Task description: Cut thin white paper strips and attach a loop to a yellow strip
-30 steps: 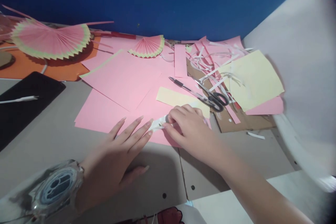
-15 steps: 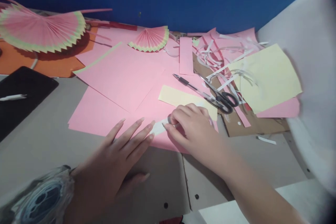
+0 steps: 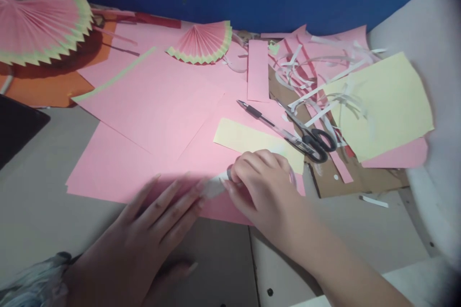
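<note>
My left hand [image 3: 154, 223] lies flat with its fingers spread over the front edge of the pink paper [image 3: 108, 153]. Its fingertips touch one end of a small white strip [image 3: 213, 189]. Closed and curled, my right hand [image 3: 261, 180] rests at the strip's other end, thumb against it. A small grey rounded edge [image 3: 229, 172] peeks out by its index finger; the rest of that item is hidden. Just behind the right hand lies a pale yellow paper strip [image 3: 248, 138]. Beyond it are a black-gripped pen [image 3: 264, 119] and black-handled scissors [image 3: 313, 141].
Pleated pink fans with yellow-green edges stand at the back: a large fan [image 3: 46, 24] and a small fan [image 3: 203, 43]. White and pink paper cuttings [image 3: 306, 76] pile on brown cardboard [image 3: 345, 187] at right, beside a yellow sheet [image 3: 389, 100]. A dark flat object [image 3: 19, 124] lies left.
The view has shifted and come slightly closer. My left hand sits a bit lower and further left in the picture. Both hands remain at the white strip, the right still curled.
</note>
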Demonstrator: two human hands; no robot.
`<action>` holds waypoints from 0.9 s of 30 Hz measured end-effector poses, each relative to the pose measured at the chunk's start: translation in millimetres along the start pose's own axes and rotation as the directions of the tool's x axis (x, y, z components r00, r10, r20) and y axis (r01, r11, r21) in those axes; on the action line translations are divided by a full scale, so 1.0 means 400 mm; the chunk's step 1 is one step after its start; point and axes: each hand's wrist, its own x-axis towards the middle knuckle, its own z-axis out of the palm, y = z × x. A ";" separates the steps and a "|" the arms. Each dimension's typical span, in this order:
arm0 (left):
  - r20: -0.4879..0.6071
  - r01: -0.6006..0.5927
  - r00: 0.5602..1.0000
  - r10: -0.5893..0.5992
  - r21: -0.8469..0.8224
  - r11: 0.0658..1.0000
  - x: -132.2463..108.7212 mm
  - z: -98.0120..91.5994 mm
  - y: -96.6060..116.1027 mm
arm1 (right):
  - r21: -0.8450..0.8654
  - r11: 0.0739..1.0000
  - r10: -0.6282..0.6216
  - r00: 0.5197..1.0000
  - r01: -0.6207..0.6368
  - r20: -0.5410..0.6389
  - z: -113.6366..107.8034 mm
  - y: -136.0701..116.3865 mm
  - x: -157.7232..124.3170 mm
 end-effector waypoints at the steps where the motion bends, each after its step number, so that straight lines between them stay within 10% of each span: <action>1: 0.002 -0.001 1.000 0.001 0.010 1.000 0.000 0.000 0.000 | 0.000 1.000 0.003 1.000 -0.003 0.001 0.001 -0.001 0.000; 27: -0.013 -0.025 1.000 0.026 0.029 0.999 0.004 -0.004 0.002 | -0.022 1.000 0.007 0.998 -0.008 -0.055 0.014 -0.007 -0.001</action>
